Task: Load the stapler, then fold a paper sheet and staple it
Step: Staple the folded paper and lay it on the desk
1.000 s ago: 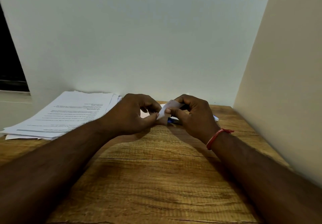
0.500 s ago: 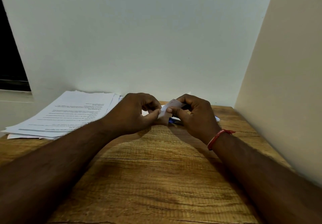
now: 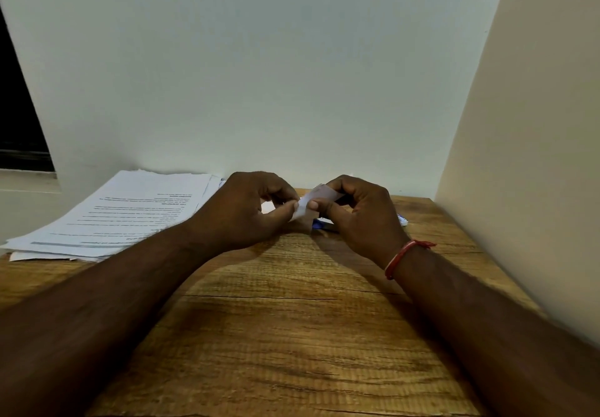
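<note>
A small white piece of paper (image 3: 316,197) is held between both hands just above the far middle of the wooden table (image 3: 292,335). My left hand (image 3: 246,210) pinches its left end with thumb and curled fingers. My right hand (image 3: 360,212) pinches its right end between thumb and forefinger. Under my right hand a blue and white object (image 3: 323,223) lies on the table, mostly hidden; I cannot tell whether it is the stapler.
A stack of printed paper sheets (image 3: 130,215) lies at the far left of the table against the white wall (image 3: 259,75). A beige side panel (image 3: 526,157) bounds the table on the right. A red thread band (image 3: 401,256) circles my right wrist.
Both hands keep pinching the small paper in nearly the same place; the fingers have shifted only slightly on it.
</note>
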A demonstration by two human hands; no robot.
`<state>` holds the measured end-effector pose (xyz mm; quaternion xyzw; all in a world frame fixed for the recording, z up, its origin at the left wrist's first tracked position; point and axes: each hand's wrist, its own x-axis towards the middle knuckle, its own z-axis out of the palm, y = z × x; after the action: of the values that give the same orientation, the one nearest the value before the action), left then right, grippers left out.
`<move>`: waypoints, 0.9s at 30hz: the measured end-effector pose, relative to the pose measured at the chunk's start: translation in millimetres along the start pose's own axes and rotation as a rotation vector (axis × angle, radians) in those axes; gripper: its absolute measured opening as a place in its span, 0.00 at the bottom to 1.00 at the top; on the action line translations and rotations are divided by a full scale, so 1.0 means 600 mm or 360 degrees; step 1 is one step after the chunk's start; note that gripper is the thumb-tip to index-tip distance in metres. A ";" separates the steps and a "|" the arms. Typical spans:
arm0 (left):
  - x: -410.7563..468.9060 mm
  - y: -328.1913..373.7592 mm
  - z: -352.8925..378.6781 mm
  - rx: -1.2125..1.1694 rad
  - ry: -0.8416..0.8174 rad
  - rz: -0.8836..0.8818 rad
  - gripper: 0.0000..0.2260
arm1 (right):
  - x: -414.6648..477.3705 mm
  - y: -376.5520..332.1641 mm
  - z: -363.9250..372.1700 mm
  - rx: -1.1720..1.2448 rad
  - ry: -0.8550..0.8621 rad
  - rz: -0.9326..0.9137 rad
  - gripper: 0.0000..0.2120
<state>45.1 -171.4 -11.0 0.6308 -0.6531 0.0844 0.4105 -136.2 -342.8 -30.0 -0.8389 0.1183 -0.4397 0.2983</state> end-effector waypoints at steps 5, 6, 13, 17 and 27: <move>0.001 0.008 0.003 -0.0031 0.0146 0.0115 0.05 | -0.004 -0.010 0.001 -0.0022 -0.0141 -0.0115 0.05; 0.001 0.008 0.003 -0.0034 0.0159 0.0132 0.03 | -0.005 -0.012 0.002 -0.0033 -0.0154 -0.0136 0.05; 0.002 0.021 0.002 0.0013 0.0189 0.0217 0.02 | -0.007 -0.022 0.002 -0.0184 -0.0188 -0.0225 0.06; 0.000 0.024 0.003 0.0009 0.0162 0.0191 0.03 | -0.008 -0.024 0.000 -0.0215 -0.0205 -0.0252 0.04; 0.000 0.023 0.009 -0.0039 0.0104 0.0167 0.01 | -0.009 -0.024 0.000 -0.0220 -0.0172 -0.0269 0.02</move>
<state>30.7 -172.1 -9.0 0.5875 -0.6725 0.1181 0.4343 -140.3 -328.7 -24.7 -0.8870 0.0608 -0.4081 0.2074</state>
